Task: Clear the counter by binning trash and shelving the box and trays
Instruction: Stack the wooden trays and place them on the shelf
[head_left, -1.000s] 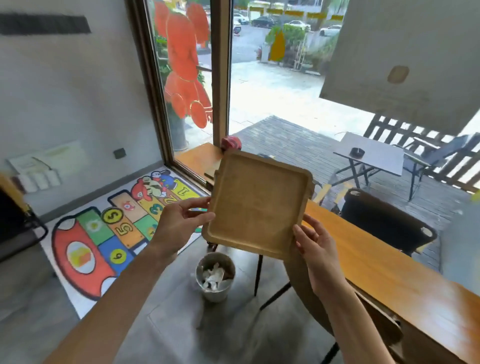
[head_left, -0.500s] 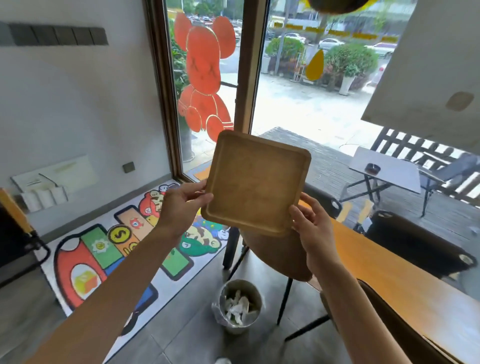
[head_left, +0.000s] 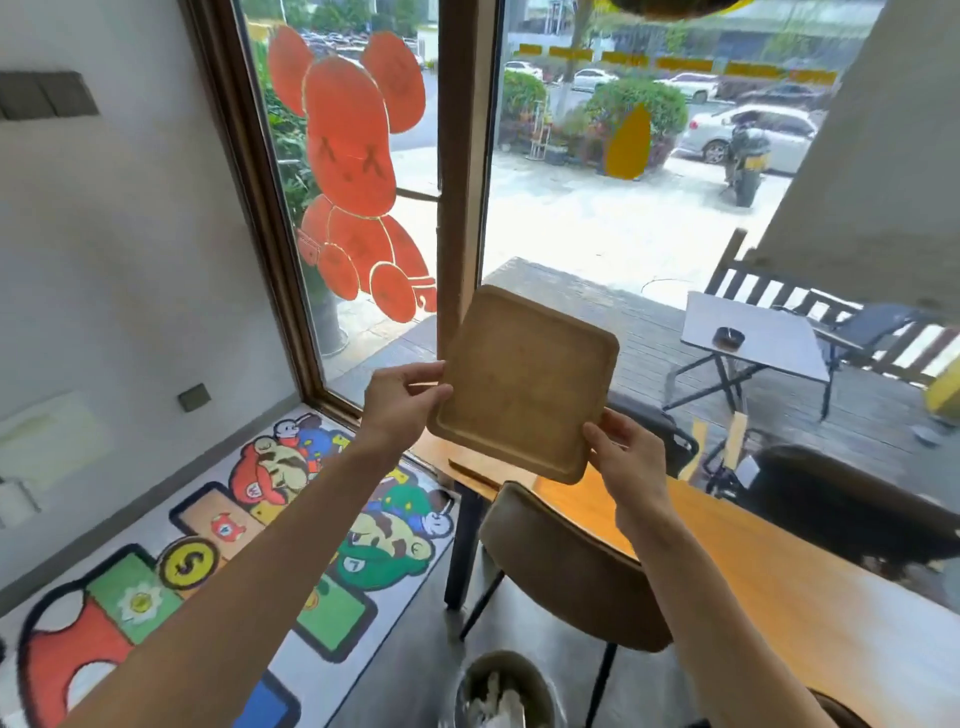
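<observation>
A square wooden tray (head_left: 524, 382) with rounded corners is held up in the air in front of the window, tilted with its hollow side toward me. My left hand (head_left: 402, 402) grips its left edge, thumb on the inner face. My right hand (head_left: 626, 452) holds its lower right corner from below. The tray is empty. Under it runs the long wooden counter (head_left: 810, 597). A metal bin (head_left: 506, 691) with white crumpled paper stands on the floor at the bottom edge.
A brown chair (head_left: 566, 566) is pushed up to the counter below the tray. A colourful game mat (head_left: 234, 566) covers the floor at left. A black seat (head_left: 852, 504) shows behind the counter at right. The window carries a red bear sticker (head_left: 353, 176).
The view has risen and turned toward the window. The tray, still held by both hands, moved up and away over the counter's end; the bin slid to the bottom edge.
</observation>
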